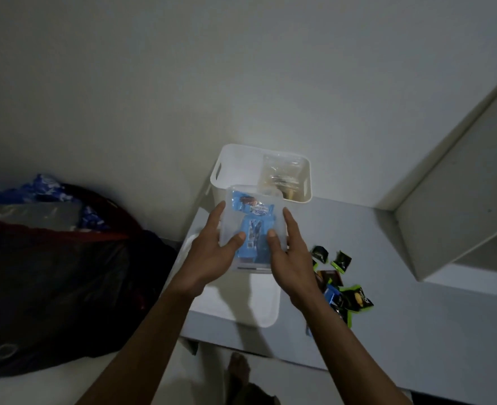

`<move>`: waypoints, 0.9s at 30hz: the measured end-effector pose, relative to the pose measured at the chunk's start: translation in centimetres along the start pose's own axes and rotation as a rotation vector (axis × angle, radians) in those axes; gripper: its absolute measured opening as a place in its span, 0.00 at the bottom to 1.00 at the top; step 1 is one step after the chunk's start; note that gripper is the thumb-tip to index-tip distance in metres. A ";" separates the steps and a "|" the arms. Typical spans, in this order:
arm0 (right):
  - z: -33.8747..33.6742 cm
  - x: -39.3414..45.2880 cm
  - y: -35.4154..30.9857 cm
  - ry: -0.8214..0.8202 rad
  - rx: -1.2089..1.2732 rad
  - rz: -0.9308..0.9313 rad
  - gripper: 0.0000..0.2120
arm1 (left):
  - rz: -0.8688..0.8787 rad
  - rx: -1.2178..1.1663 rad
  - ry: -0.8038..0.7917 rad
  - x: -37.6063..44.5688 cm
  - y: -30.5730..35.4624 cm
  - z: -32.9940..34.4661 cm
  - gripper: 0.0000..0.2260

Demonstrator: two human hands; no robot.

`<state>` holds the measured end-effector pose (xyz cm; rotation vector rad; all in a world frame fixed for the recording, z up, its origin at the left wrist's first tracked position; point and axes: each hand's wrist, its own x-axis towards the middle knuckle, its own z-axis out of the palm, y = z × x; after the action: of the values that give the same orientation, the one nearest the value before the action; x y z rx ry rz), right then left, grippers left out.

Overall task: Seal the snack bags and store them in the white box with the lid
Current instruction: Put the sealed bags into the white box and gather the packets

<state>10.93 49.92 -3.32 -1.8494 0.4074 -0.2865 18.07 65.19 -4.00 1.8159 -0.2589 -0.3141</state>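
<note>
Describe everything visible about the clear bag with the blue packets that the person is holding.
The clear bag is a see-through, frosted-looking plastic pouch held flat and slightly tilted above the table, in front of the white box. Inside lie blue snack packets, one near the top, another lengthwise below it. A closure strip seems to run along its near edge; whether it is sealed cannot be told. The left hand and right hand hold its sides, thumbs pressing on top, fingers along the edges.

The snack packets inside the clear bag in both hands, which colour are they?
Blue snack packets, seen in the head view.
</note>
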 end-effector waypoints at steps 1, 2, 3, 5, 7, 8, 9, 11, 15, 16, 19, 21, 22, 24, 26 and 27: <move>0.2 1.1 -0.4 0.015 -0.003 -0.010 0.27 | 0.010 0.004 0.001 1.2 0.5 -0.3 0.33; 0.4 2.4 -0.8 0.035 -0.012 -0.023 0.28 | 0.029 0.019 0.004 2.5 1.0 -0.5 0.33; 0.7 3.8 -1.1 0.058 -0.021 -0.034 0.28 | 0.040 0.038 0.013 4.0 1.6 -0.7 0.33; 1.0 7.0 -1.6 0.094 -0.024 -0.041 0.28 | 0.048 0.059 0.028 7.4 2.6 -1.1 0.32; 1.4 10.4 -2.0 0.116 -0.004 -0.058 0.28 | 0.067 0.046 0.011 11.1 3.5 -1.4 0.33; 1.5 12.1 -2.3 0.119 0.011 -0.059 0.28 | 0.079 0.049 0.007 12.9 4.0 -1.6 0.33; 1.7 14.0 -2.4 0.122 0.025 -0.057 0.28 | 0.079 0.053 -0.001 14.8 4.3 -1.7 0.33; 1.9 17.4 -2.7 0.129 0.037 -0.041 0.27 | 0.048 0.056 -0.024 18.3 5.1 -1.8 0.33; 3.1 23.5 -1.7 0.109 0.029 0.031 0.28 | -0.032 0.110 -0.069 25.1 4.3 -2.0 0.37; 3.5 24.7 -1.2 0.083 0.033 0.059 0.28 | -0.051 0.131 -0.077 26.6 3.7 -2.0 0.37; 4.5 28.3 0.7 0.027 0.045 0.085 0.29 | -0.105 0.185 -0.087 30.1 1.8 -1.8 0.35; 5.2 30.0 2.1 -0.026 0.032 0.139 0.29 | -0.155 0.212 -0.124 32.0 0.2 -1.6 0.35; 5.5 30.6 2.8 -0.056 0.027 0.173 0.29 | -0.186 0.238 -0.144 32.8 -0.6 -1.5 0.35; 6.1 32.0 4.6 -0.111 0.009 0.238 0.31 | -0.236 0.297 -0.174 34.2 -2.2 -0.9 0.37; 6.4 33.2 6.3 -0.159 0.000 0.291 0.32 | -0.292 0.342 -0.197 35.3 -3.6 0.0 0.37; 6.4 33.6 7.0 -0.180 0.008 0.317 0.32 | -0.331 0.356 -0.203 35.8 -4.3 0.4 0.38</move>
<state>43.14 39.59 -12.20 -1.7539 0.5643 0.0937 51.62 53.89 -11.06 2.1829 -0.1605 -0.7249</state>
